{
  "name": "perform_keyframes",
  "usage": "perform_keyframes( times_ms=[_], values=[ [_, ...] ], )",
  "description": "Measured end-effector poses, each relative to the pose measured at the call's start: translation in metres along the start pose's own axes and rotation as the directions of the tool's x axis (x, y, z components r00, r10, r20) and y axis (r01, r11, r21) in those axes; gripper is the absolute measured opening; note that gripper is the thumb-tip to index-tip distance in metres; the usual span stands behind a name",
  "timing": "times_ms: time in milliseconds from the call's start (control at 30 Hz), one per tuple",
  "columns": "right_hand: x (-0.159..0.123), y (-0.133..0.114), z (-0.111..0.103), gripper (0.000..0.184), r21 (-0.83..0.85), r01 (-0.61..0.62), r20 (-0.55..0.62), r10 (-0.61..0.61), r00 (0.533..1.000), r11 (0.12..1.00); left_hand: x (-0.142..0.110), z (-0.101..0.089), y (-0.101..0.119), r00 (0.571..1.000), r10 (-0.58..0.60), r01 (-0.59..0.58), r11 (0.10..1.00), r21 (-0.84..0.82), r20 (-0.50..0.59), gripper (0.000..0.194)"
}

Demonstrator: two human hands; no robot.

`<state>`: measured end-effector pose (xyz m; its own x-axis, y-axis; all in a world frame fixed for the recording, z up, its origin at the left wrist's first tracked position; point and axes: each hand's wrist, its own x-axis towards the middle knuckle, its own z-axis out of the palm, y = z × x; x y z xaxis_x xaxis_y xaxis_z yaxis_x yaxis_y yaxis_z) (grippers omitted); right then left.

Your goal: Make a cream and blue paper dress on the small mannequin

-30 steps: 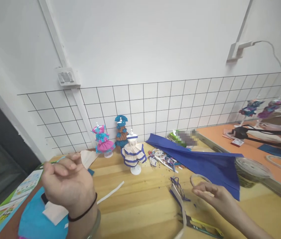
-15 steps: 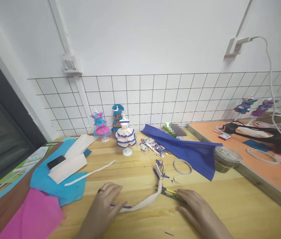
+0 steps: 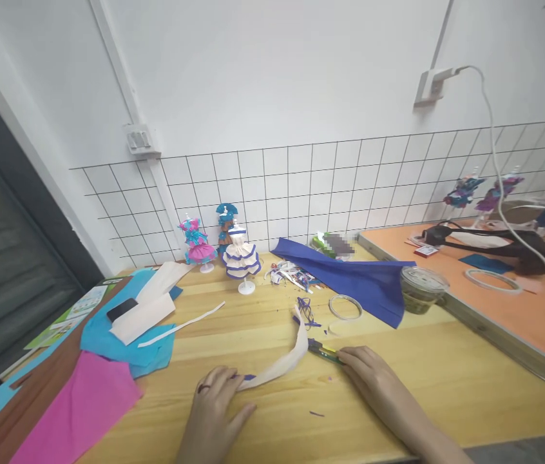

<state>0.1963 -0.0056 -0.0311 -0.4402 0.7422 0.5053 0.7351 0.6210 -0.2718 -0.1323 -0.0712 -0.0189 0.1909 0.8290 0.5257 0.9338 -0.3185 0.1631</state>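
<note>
My left hand (image 3: 217, 406) lies on the table at lower centre, thumb spread and fingers stretched out. Its fingertips rest at the left end of a curved cream strip (image 3: 277, 368) with a blue edge. To the right, my right hand (image 3: 369, 380) has its fingers closed over the near end of a slim tool (image 3: 323, 351) with yellow and green handles and a dark end. That dark end lies beside the strip; the hand hides the rest of the tool, so its kind is unclear. Tangled blue trimmings (image 3: 305, 310) lie just beyond the strip.
Behind stand small dress forms, the nearest in a cream-and-blue dress (image 3: 241, 258). A blue sheet (image 3: 350, 283), a tape roll (image 3: 346, 307) and a lidded tub (image 3: 422, 290) are at right. Pink (image 3: 82, 406) and turquoise (image 3: 151, 354) sheets and a phone (image 3: 122, 310) lie left.
My right hand's fingers have come over the tool's end, and its thumb no longer shows apart. My left hand stays at the strip's end. The view has shifted slightly.
</note>
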Motion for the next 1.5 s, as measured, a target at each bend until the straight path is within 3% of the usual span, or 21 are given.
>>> perform_keyframes(
  times_ms=[67, 167, 300, 400, 500, 633, 767, 867, 933, 1100, 1233, 1367, 1500],
  values=[
    [-0.008, 0.008, -0.004, 0.027, -0.03, -0.015, -0.031, 0.014, 0.999, 0.999, 0.002, 0.005, -0.002, 1.0, -0.005, 0.005, 0.999, -0.039, -0.012, 0.019],
    [-0.022, 0.026, -0.009, 0.027, -0.079, -0.045, -0.051, 0.041, 0.998, 0.996, 0.012, 0.005, -0.006, 0.999, -0.045, 0.048, 0.988, -0.145, 0.018, 0.019],
    [-0.037, 0.05, -0.014, 0.026, -0.132, -0.098, -0.077, 0.089, 0.993, 0.986, 0.033, -0.01, -0.011, 0.986, -0.099, 0.13, 0.958, -0.257, 0.132, 0.018],
    [-0.035, 0.054, -0.016, 0.025, -0.143, -0.099, -0.086, 0.087, 0.992, 0.985, 0.045, -0.024, -0.013, 0.964, -0.131, 0.197, 0.937, -0.288, 0.232, 0.021],
    [-0.016, 0.035, -0.02, 0.028, -0.115, -0.081, -0.073, 0.073, 0.995, 0.99, 0.053, -0.035, -0.014, 0.931, -0.176, 0.284, 0.899, -0.333, 0.32, 0.024],
    [0.028, -0.01, -0.015, 0.028, -0.002, -0.04, 0.122, 0.04, 0.992, 0.999, 0.058, -0.041, -0.017, 0.874, -0.255, 0.426, 0.812, -0.399, 0.414, 0.029],
    [0.073, -0.038, 0.005, 0.032, 0.022, -0.217, 0.279, 0.202, 0.939, 0.976, 0.057, -0.043, -0.024, 0.84, -0.288, 0.481, 0.787, -0.386, 0.46, 0.03],
    [0.104, -0.043, 0.021, 0.045, 0.018, -0.322, 0.286, 0.304, 0.909, 0.947, 0.053, -0.045, -0.03, 0.822, -0.311, 0.503, 0.788, -0.353, 0.478, 0.03],
    [0.121, -0.044, 0.028, 0.051, 0.041, -0.296, 0.28, 0.274, 0.92, 0.954, 0.05, -0.047, -0.033, 0.81, -0.316, 0.514, 0.788, -0.338, 0.495, 0.029],
    [0.146, -0.047, 0.038, 0.029, 0.172, -0.161, 0.344, 0.094, 0.934, 0.972, 0.042, -0.055, -0.043, 0.781, -0.296, 0.553, 0.738, -0.388, 0.55, 0.027],
    [0.15, -0.046, 0.04, 0.027, 0.234, -0.103, 0.348, 0.016, 0.937, 0.967, 0.031, -0.061, -0.059, 0.748, -0.335, 0.63, 0.631, -0.454, 0.572, 0.028],
    [0.149, -0.043, 0.036, 0.021, 0.361, -0.103, 0.336, -0.026, 0.941, 0.927, 0.02, -0.062, -0.075, 0.619, -0.366, 0.78, 0.394, -0.487, 0.695, 0.044],
    [0.15, -0.031, 0.029, 0.025, 0.431, -0.189, 0.374, 0.015, 0.927, 0.883, 0.016, -0.062, -0.084, 0.607, -0.334, 0.794, 0.236, -0.56, 0.721, 0.043]
  ],
)
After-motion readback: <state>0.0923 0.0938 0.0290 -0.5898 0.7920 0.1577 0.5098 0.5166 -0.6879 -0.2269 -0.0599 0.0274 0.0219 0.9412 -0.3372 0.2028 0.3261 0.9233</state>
